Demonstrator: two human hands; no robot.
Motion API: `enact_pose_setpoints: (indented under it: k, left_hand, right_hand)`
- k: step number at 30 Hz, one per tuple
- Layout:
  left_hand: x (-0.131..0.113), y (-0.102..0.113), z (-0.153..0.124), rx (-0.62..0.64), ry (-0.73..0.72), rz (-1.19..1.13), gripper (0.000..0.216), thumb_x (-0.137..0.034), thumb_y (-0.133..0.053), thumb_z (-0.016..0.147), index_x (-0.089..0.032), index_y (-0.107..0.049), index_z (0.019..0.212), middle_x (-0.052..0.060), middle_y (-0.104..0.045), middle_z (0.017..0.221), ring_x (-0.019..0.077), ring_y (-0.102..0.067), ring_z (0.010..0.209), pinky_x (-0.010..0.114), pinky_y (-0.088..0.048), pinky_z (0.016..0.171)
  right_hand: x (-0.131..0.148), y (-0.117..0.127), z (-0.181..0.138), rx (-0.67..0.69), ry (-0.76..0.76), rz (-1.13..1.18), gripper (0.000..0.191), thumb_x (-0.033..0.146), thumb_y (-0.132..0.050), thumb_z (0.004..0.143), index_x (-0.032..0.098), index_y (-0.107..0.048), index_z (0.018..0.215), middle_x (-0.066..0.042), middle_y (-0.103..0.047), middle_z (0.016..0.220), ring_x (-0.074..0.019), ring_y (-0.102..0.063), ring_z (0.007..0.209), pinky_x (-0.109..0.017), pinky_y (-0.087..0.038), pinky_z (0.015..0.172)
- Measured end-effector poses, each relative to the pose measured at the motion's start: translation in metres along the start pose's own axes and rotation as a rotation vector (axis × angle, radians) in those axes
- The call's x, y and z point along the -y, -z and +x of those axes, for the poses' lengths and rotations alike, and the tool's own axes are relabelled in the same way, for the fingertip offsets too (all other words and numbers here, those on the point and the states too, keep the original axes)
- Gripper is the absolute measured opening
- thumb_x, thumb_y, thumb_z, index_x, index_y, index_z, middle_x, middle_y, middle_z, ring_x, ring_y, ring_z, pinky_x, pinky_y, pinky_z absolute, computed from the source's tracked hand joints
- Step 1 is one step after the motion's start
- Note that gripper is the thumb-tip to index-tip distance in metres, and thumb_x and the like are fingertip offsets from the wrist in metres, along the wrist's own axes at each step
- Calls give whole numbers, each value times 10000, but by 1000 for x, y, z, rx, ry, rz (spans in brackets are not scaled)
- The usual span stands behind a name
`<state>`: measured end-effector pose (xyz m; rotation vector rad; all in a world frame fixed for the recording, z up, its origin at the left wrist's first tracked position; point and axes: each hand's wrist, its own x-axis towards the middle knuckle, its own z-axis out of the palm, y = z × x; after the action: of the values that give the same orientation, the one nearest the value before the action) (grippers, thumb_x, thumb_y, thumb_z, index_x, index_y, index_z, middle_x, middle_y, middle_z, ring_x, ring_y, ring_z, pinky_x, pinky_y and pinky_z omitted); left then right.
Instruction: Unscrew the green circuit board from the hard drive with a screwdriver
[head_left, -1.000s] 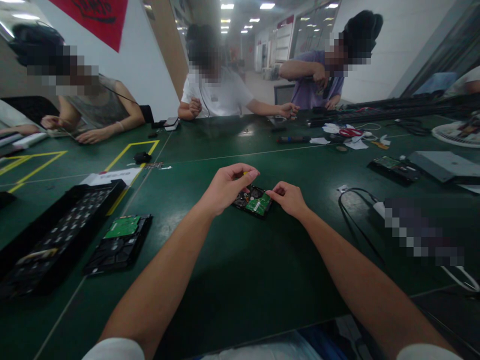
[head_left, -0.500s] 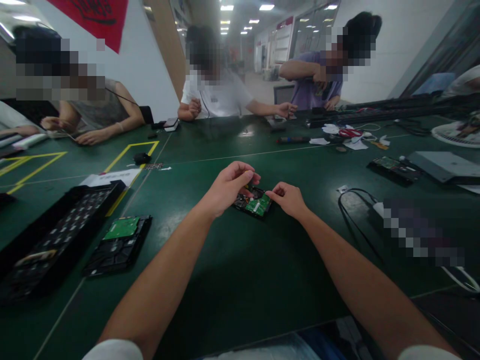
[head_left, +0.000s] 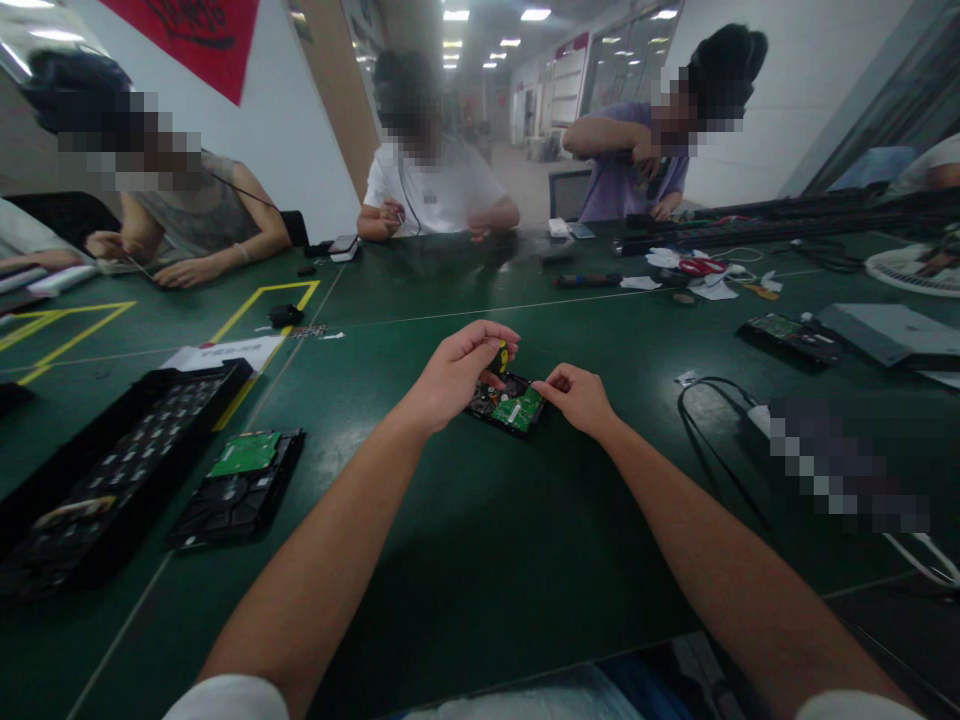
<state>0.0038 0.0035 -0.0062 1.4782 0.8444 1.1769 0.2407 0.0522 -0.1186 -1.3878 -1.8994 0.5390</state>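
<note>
A hard drive [head_left: 516,408] with a green circuit board lies on the green table in front of me. My left hand [head_left: 471,362] is closed around a short yellow-and-black screwdriver [head_left: 502,356], held over the drive's far left part. The screwdriver's tip is hidden by my fingers. At the drive's right edge, my right hand [head_left: 576,396] pinches the corner between thumb and fingers. A second hard drive [head_left: 238,485], also with a green board, rests to the left of my left forearm.
A long black tray [head_left: 127,470] stands at the left. On the right are another circuit-board device [head_left: 787,338], a grey metal box [head_left: 889,335] and a black cable [head_left: 709,440]. Small screws [head_left: 309,331] lie beyond the tray. Several people sit across the table.
My left fingers have shifted slightly, so more of the yellow screwdriver handle shows. My right hand and the drive stay put. The person opposite has drawn one arm back.
</note>
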Motion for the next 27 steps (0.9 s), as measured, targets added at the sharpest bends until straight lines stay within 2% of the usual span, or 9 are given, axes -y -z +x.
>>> enact_pose_setpoints:
  k: [5,21,27]
  left_hand:
    - [0,-2,0,-24,14,-33,200,-325,-597,971,-191,-714,1063,73,-676,1059,186,-642,1026,271,-611,759]
    - [-1,-2,0,-10,-20,50,244,-391,-690,927,-181,-735,1042,64,-699,1040,168,-643,925,267,-596,716]
    - [1,1,0,-63,-35,135,277,-446,-736,899,-187,-773,993,58,-712,1000,154,-621,828,258,-552,664]
  right_hand:
    - [2,0,0,2,-16,-3,325,530,-713,899,228,-661,790,-15,-703,745,-165,-596,650,-311,-425,604]
    - [-2,2,2,-22,-8,6,314,519,-710,904,228,-673,794,-7,-704,744,-165,-599,653,-315,-430,624]
    - [-3,2,2,-28,-23,20,325,534,-721,894,231,-669,789,-8,-706,746,-169,-605,652,-319,-439,620]
